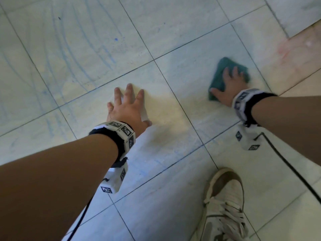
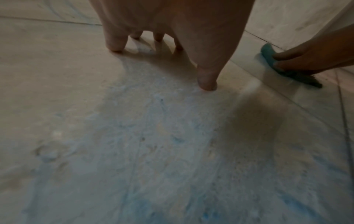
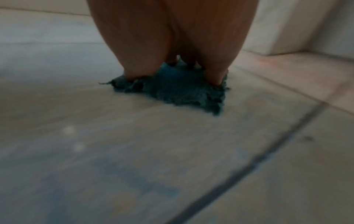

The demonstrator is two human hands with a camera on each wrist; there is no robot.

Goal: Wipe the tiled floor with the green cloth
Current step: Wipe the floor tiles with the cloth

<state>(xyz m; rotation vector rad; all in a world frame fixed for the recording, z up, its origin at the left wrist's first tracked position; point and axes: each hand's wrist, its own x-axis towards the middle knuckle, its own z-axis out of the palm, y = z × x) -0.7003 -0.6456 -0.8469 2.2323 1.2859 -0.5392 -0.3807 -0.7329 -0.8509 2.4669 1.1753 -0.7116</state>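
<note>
**Wipe in progress, blue marks left on the far-left tiles**

Head view: green cloth is pressed flat on the tiled floor under the right hand, fingers spread and straight, nothing gripped. Left hand is planted on a tile, well apart from the cloth, fingers splayed, holding nothing. Blue scribble marks are seen across the far-left tiles; the tiles around the hands look paler, judged as mostly wiped. A reddish smear sits on the far-right tile, beyond the cloth. A laced sneaker is at the lower right, and a black cable runs beside the right forearm.

Left wrist view: left fingertips are touching the floor. Faint blue residue is visible on the near tile, so that patch is judged not fully clean. Cloth and right hand are visible at the right edge.

Right wrist view: cloth is bunched under straight fingers, flat on the tile, blurred. A dark grout line runs diagonally. A pale wall or step rises at the far right.
</note>
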